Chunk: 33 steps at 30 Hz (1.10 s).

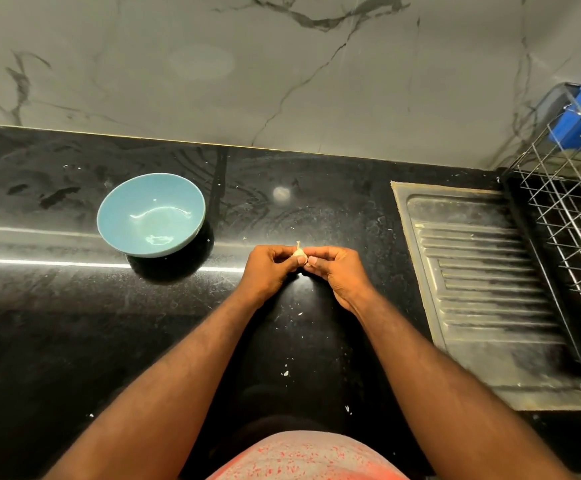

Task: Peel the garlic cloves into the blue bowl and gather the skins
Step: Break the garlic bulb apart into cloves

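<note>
Above the black countertop (74, 323), left hand (268, 268) and right hand (337, 268) pinch one garlic clove (298, 252) between curled fingertips. Blue bowl (150, 214) stands well apart, to the left.

One head-worn wide-angle camera was aimed forward and steeply down at the black counter (57, 323) from close above, the marble wall (282, 64) being included beyond.

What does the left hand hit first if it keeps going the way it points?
Likely the right hand. Both pinch one garlic clove, so the left hand, aimed toward it, would push the garlic clove into the right hand's fingers. The bowl lies off that line.
</note>
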Each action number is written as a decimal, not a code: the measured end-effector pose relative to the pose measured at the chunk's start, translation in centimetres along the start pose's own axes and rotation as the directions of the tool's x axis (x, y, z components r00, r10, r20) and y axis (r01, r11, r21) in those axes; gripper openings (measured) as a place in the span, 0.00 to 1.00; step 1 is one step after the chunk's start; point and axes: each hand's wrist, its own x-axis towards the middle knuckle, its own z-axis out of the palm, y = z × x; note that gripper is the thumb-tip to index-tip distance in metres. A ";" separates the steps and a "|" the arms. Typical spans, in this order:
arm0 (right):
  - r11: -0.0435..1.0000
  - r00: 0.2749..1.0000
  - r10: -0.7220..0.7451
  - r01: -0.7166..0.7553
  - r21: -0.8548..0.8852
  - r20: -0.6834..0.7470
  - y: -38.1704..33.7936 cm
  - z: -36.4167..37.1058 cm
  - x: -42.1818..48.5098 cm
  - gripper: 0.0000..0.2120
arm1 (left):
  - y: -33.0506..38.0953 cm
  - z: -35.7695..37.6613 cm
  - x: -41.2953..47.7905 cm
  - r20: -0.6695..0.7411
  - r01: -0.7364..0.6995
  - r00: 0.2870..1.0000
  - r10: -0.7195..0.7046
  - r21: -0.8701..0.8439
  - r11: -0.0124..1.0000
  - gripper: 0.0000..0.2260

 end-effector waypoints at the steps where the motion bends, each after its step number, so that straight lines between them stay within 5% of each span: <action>1: 0.999 1.000 -0.021 0.021 -0.049 0.000 0.0 -0.1 0.0 0.13 | -0.1 0.0 0.0 0.002 0.018 1.000 -0.018 -0.030 0.999 0.08; 8: 0.883 0.977 -0.212 0.188 -0.431 -0.009 0.2 -0.7 0.5 0.16 | -0.5 -0.2 -0.1 0.030 0.083 0.996 -0.079 -0.133 0.988 0.09; 12: 0.920 0.966 -0.236 0.186 -0.346 -0.108 -0.3 -1.1 0.1 0.10 | -0.5 -0.3 0.1 0.007 0.119 0.993 -0.120 -0.187 0.975 0.11; 21: 0.981 0.996 -0.075 0.081 -0.177 0.041 -0.2 -0.4 -0.5 0.04 | 0.0 -0.5 -0.5 0.093 0.157 0.987 -0.132 -0.351 0.923 0.12; 33: 0.990 0.999 -0.047 0.049 -0.133 0.017 0.5 -0.7 -0.8 0.03 | 0.0 0.3 0.0 0.030 0.093 0.995 -0.091 -0.064 0.994 0.08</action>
